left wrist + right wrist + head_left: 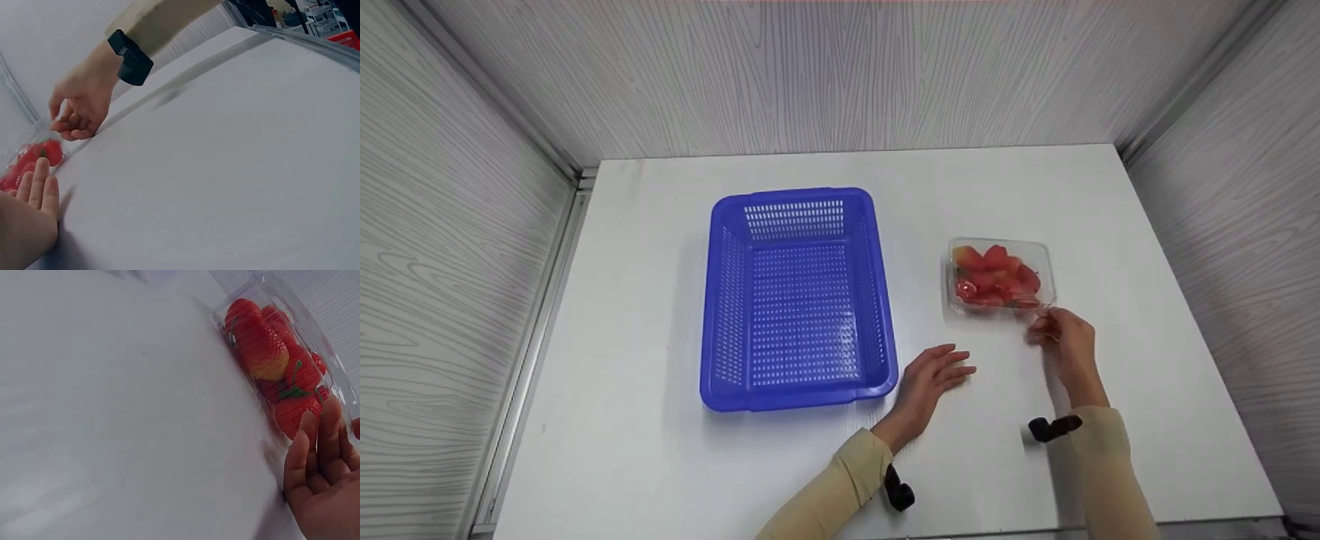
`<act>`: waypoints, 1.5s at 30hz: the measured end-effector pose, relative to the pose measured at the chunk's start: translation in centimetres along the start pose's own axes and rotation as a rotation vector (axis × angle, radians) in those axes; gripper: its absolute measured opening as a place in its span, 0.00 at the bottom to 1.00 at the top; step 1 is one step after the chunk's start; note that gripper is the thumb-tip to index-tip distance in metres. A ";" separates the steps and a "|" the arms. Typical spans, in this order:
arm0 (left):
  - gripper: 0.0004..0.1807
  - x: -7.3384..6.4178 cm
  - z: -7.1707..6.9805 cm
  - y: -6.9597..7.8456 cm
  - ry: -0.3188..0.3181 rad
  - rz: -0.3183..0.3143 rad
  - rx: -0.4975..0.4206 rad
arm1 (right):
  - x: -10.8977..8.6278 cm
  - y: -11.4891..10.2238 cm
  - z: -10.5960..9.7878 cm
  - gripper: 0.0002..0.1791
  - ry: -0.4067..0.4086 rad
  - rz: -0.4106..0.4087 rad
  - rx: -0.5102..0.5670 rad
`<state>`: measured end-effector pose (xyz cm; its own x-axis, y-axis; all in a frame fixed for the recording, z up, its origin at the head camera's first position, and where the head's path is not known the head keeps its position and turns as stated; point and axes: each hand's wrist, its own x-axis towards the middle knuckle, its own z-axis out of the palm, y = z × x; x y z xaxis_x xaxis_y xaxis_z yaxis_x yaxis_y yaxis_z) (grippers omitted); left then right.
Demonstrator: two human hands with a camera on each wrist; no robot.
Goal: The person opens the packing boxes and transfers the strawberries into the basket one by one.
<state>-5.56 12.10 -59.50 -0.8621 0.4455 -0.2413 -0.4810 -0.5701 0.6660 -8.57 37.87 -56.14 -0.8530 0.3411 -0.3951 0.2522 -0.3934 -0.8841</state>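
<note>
I see a lane between the rectangular blue plastic basket and the clear plastic fruit box (the bare left hand obstructs its near end).

The basket is blue, the strawberries red with yellow patches and green stems, their punnet clear, the tabletop white, the wall panels wood-grained in grey, the sleeves beige.
</note>
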 end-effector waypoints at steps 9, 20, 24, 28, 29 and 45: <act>0.22 2.5 0.6 -0.7 -0.026 0.126 0.114 | -1.4 0.0 -0.9 0.18 -0.034 -0.009 -0.066; 0.21 3.9 0.8 -0.4 -0.039 0.181 0.255 | -2.5 -1.0 -0.7 0.18 0.072 0.081 -0.157; 0.18 4.4 1.0 -0.3 -0.014 0.178 0.265 | -4.0 -1.4 1.3 0.19 0.357 -0.135 -0.173; 0.18 4.7 1.3 -0.5 0.004 0.164 0.239 | -5.0 -0.5 4.0 0.12 0.350 -0.554 -0.364; 0.18 4.8 1.4 -0.6 0.007 0.162 0.236 | -5.0 -0.1 4.6 0.09 0.288 -0.649 -0.441; 0.07 5.2 1.5 -1.4 0.148 0.244 0.395 | -4.8 4.4 8.5 0.09 -0.044 -1.076 -1.155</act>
<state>-9.15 16.22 -60.61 -0.9695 0.2117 -0.1236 -0.1896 -0.3277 0.9256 -7.29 27.24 -56.05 -0.8622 -0.0121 0.5063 -0.2751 0.8505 -0.4483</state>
